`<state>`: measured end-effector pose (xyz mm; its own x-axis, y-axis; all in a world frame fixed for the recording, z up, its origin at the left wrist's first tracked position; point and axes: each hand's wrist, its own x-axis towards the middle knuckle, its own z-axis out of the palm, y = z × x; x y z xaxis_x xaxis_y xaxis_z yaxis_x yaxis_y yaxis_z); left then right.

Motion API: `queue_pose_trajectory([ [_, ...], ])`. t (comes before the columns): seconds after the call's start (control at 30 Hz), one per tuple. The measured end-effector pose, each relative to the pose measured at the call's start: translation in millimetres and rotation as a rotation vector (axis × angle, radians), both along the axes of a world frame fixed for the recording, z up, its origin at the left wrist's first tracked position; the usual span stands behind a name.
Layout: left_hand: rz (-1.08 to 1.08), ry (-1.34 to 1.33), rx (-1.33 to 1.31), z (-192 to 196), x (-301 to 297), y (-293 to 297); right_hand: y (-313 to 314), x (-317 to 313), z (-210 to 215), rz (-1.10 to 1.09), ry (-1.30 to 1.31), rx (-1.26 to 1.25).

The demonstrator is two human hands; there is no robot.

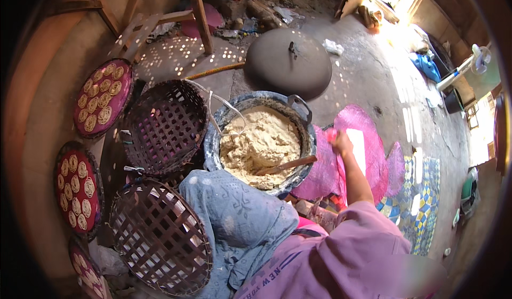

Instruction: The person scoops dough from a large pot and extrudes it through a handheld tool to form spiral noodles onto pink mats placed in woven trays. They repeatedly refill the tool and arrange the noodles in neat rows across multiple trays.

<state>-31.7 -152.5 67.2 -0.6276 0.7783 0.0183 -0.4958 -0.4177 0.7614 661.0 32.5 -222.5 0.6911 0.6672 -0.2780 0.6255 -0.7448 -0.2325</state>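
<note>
My right arm reaches out to the right over several bright pink, mesh-like sheets (362, 118). At its end my right hand (343, 144) is closed on a bunched piece of pink sheet (332, 134); the fingertips are partly hidden. My left hand does not show. In front of me a large dark pot (211, 149) holds a mass of pale, lumpy dough (261, 136). A wooden stick (288, 165) leans in the dough with its end over the pot's right rim. A thin whitish strap loops over the pot's left side. Blue-grey cloth (234, 197) covers my lap.
Two dark woven baskets (165, 125) stand left of the pot. Farther left are round pink trays (104, 97) bearing pale coiled pieces. A big dark domed lid (288, 67) lies behind the pot. Wooden legs (200, 16) stand at the back; a patterned mat (424, 192) lies right.
</note>
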Motion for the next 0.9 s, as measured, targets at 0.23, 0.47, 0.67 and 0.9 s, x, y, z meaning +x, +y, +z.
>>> queue_pose_trajectory([
  [0.23, -0.113, -0.034, 0.084, 15, 4, -22, 38, -37, 2, -0.073, -0.326, 0.447],
  [0.47, 0.237, -0.050, -0.053, 12, -8, -44, 232, -221, -20, 0.490, 0.389, 0.145],
  [0.67, -0.021, -0.027, 0.076, -6, -23, -58, 353, -240, 27, 0.743, -0.042, 0.066],
  [0.9, -0.203, 0.027, -0.005, -2, 19, 14, 374, -296, 302, 1.015, 0.105, 0.510],
])
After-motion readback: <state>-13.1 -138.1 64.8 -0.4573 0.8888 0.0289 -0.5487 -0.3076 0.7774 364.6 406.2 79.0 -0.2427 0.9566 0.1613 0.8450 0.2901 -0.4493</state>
